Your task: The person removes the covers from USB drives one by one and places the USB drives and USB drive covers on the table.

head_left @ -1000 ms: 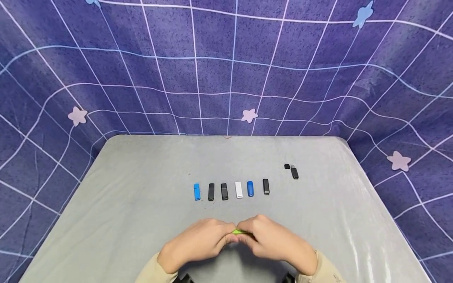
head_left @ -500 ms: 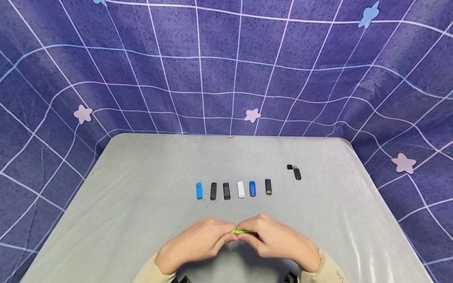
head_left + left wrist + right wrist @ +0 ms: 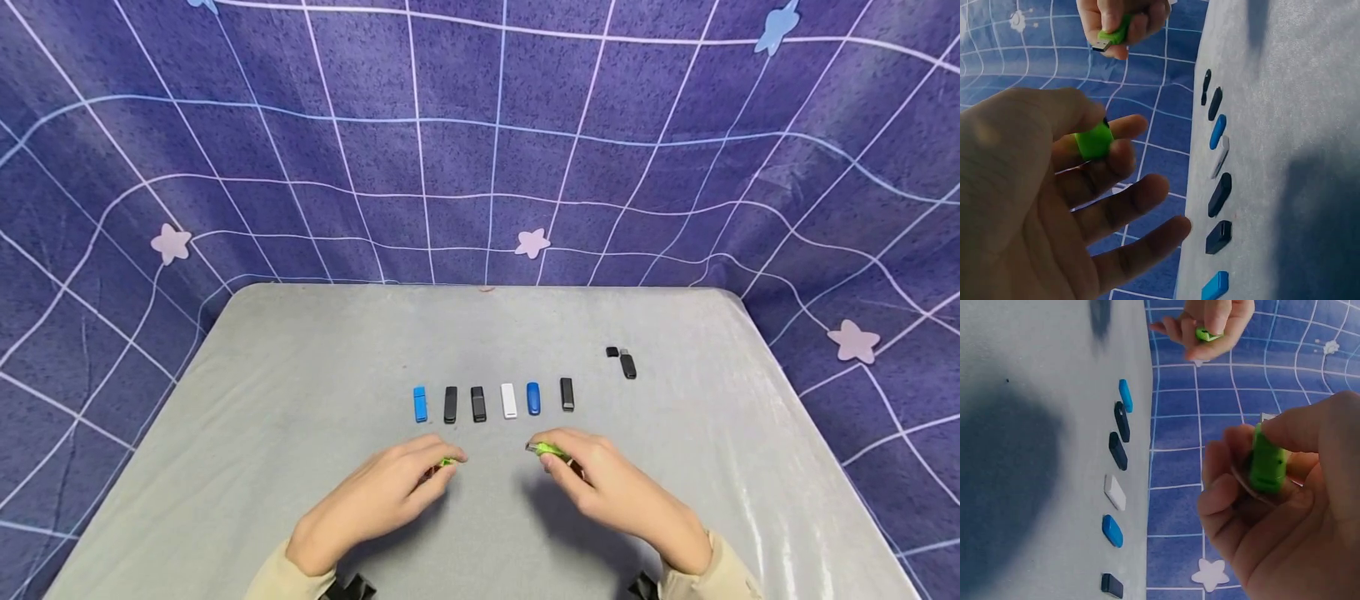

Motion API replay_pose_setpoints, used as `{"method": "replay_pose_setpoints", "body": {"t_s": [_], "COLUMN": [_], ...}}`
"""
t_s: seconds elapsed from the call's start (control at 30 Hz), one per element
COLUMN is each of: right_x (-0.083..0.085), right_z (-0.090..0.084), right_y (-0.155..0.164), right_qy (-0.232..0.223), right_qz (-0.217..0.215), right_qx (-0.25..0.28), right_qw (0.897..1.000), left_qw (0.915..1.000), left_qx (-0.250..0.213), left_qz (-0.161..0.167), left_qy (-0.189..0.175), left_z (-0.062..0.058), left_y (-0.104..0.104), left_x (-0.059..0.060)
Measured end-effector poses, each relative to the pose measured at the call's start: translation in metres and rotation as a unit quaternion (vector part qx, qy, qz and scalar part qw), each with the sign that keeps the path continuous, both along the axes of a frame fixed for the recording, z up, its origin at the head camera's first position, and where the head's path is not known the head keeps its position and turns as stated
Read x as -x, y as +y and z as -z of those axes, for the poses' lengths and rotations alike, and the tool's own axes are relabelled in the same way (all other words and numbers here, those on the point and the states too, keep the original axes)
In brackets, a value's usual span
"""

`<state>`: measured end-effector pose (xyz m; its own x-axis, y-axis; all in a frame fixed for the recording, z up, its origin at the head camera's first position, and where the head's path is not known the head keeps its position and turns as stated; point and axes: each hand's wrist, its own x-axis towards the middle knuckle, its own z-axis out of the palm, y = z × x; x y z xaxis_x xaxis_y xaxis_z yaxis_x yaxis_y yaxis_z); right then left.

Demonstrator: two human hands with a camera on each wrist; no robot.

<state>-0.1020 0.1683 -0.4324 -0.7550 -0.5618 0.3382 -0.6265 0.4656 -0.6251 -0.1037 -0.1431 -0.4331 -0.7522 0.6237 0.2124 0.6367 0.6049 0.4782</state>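
I see my left hand (image 3: 375, 500) low over the near middle of the grey table (image 3: 262, 417), its thumb and forefinger pinching a small green cap (image 3: 447, 461); the left wrist view shows the other fingers (image 3: 1141, 197) spread loose and apart beneath it. My right hand (image 3: 615, 492) sits a little to the right, thumb and fingers clamped round the green USB stick (image 3: 546, 450), whose bare metal plug points left toward the cap. The two green pieces are apart, with a gap of table between them (the hands do not touch).

Just beyond the hands, a row of six capped sticks lies across the middle of the table, each lengthwise toward the far edge: from the left, a light blue stick (image 3: 420, 404), a black stick (image 3: 450, 404), a second black stick (image 3: 477, 403), a white stick (image 3: 508, 401), a dark blue stick (image 3: 533, 398) and a third black stick (image 3: 567, 394). Farther off to the right, well apart from the row, lies an uncapped black stick (image 3: 627, 365) with its loose black cap (image 3: 612, 352) just beside it.

The table's cloth is pale grey with a faint sheen at the right edge. Behind and to both sides hangs a purple backdrop (image 3: 480, 150) with a white grid and pale stars.
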Motion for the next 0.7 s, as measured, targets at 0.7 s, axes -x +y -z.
{"method": "replay_pose_setpoints", "body": {"t_s": [0.7], "right_x": [0.0], "right_z": [0.015], "right_y": [0.011], "right_qy": [-0.024], "right_qz": [0.115], "right_qx": [0.082], "right_qw": [0.99], "left_qw": [0.9926], "left_qx": [-0.038], "left_qz": [-0.011], "left_qy": [0.115], "left_z": [-0.004], "left_y": [0.02], "left_x": [0.012]}}
